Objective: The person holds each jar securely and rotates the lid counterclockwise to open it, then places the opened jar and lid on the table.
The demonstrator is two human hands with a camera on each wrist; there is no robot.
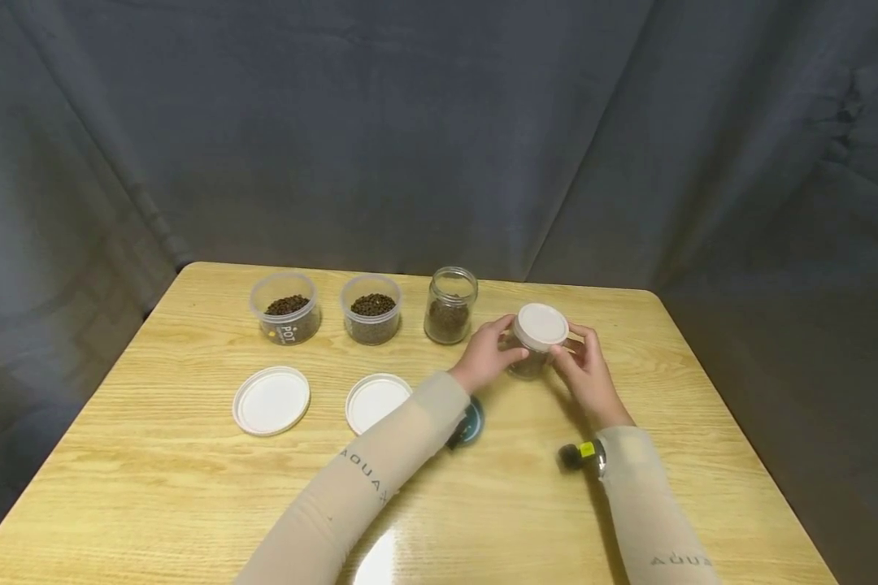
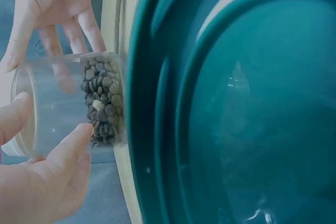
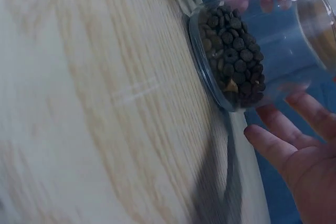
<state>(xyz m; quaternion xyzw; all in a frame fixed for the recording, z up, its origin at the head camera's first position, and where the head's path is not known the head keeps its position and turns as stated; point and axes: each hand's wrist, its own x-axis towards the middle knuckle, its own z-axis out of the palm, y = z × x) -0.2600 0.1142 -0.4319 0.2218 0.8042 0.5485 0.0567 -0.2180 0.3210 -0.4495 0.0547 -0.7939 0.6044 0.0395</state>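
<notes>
A clear jar with a white lid (image 1: pixel 543 327) stands upright at the right of the table, with dark brown pellets (image 3: pixel 233 56) in its lower part. My left hand (image 1: pixel 488 355) holds the jar from the left, its thumb on the near side. From the right, my right hand (image 1: pixel 588 378) holds the same jar near the top, thumb at the lid's near edge and the fingers spread behind. In the left wrist view, the left thumb and fingers lie along the clear wall of the jar (image 2: pixel 58 103). The right palm is partly hidden behind it.
Left of the hands stand an uncovered glass jar (image 1: pixel 449 313) and two uncovered plastic tubs (image 1: pixel 371 325), (image 1: pixel 287 321) of pellets. Two white lids (image 1: pixel 271 400), (image 1: pixel 375 400) lie in front of the tubs. A teal lid (image 1: pixel 471 421) lies partly under my left wrist.
</notes>
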